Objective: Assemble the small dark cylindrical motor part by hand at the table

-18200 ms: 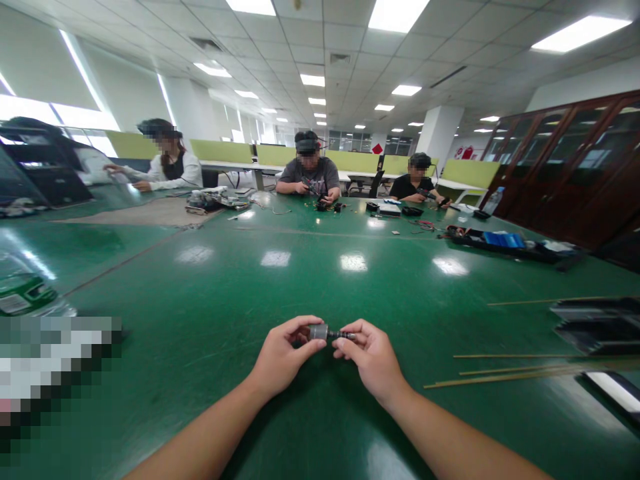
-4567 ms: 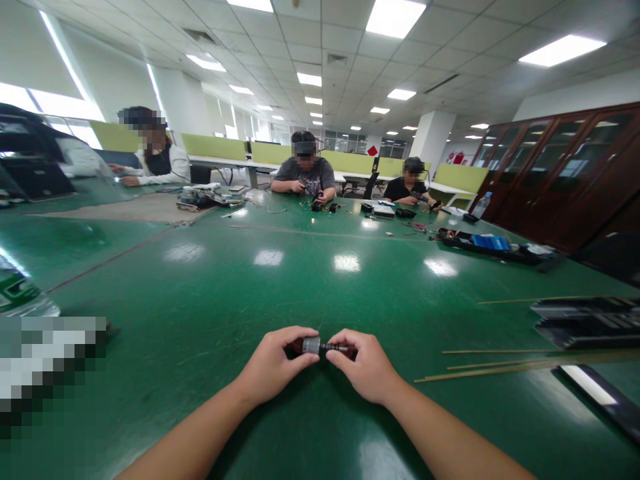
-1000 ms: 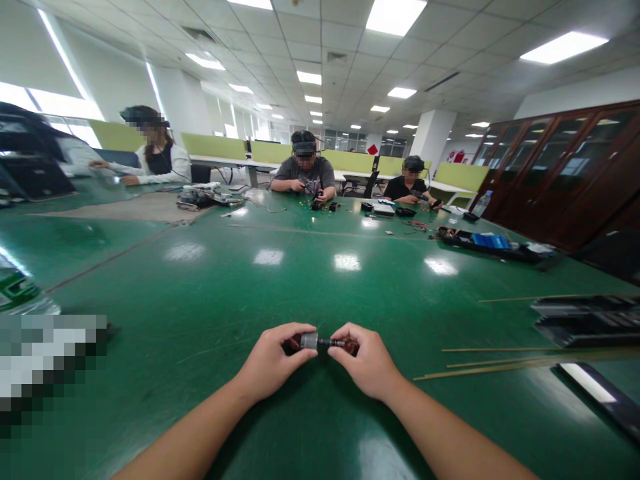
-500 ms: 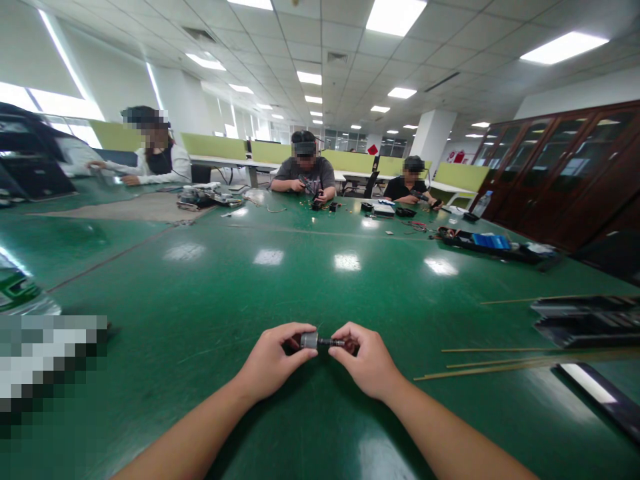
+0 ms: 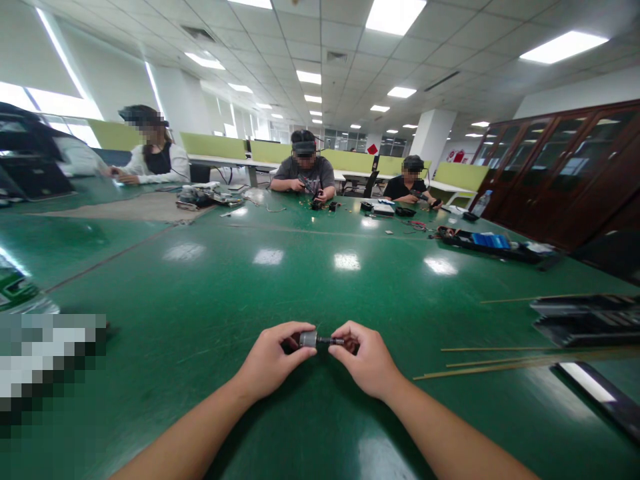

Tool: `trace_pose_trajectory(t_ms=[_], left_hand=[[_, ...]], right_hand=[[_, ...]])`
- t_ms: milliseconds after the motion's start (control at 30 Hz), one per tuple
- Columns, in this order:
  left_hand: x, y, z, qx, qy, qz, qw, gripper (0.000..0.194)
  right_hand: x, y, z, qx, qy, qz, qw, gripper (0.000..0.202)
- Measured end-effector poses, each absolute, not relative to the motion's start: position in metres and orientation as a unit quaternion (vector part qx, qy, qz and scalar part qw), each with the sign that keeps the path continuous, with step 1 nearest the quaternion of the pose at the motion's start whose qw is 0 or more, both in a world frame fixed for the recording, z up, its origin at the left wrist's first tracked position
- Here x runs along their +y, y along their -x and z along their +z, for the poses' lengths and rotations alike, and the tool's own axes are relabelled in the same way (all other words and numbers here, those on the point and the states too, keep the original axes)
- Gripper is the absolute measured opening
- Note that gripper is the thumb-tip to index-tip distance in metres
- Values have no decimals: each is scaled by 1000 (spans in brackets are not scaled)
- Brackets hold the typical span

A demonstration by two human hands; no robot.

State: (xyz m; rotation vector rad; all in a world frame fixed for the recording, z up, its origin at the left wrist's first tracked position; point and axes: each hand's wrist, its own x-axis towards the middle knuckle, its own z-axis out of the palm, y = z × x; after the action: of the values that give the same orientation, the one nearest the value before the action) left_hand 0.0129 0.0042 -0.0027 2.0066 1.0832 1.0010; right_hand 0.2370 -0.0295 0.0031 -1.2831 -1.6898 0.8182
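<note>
At the near middle of the green table [image 5: 280, 293], we see the left hand [image 5: 267, 357] and right hand [image 5: 367, 357] facing each other, one small metal part [image 5: 308, 339] between them. Left fingers and thumb hold its grey cylinder end; right fingers are narrow, pinching the dark, thin shaft [image 5: 325, 341] that points right. Part lies roughly level; we can't tell what the fingers hide of either end. Near right, we have thin yellow sticks [image 5: 480, 349], a dark slab with a white patch [image 5: 590, 385] and, just beyond the sticks, black parts [image 5: 575, 320]. Near left, a clear bottle with a green label [image 5: 23, 293] is cut off, a pixelated block [image 5: 45, 353] in front of it. Far right, a black tray [image 5: 520, 253] carries blue stuff [image 5: 490, 241]. Far side, we count three co-workers seated: white sleeves [image 5: 175, 163] left, grey shirt [image 5: 324, 173] middle, black shirt [image 5: 397, 187] right.
</note>
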Motion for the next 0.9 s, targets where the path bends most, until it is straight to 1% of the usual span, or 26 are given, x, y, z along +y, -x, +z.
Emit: trace_pose_trajectory(t_ms=[900], left_hand=[[6,-12,-5,429,-754,372,329,34]], right_hand=[[-28,-238,2,-671,517,321,424,9]])
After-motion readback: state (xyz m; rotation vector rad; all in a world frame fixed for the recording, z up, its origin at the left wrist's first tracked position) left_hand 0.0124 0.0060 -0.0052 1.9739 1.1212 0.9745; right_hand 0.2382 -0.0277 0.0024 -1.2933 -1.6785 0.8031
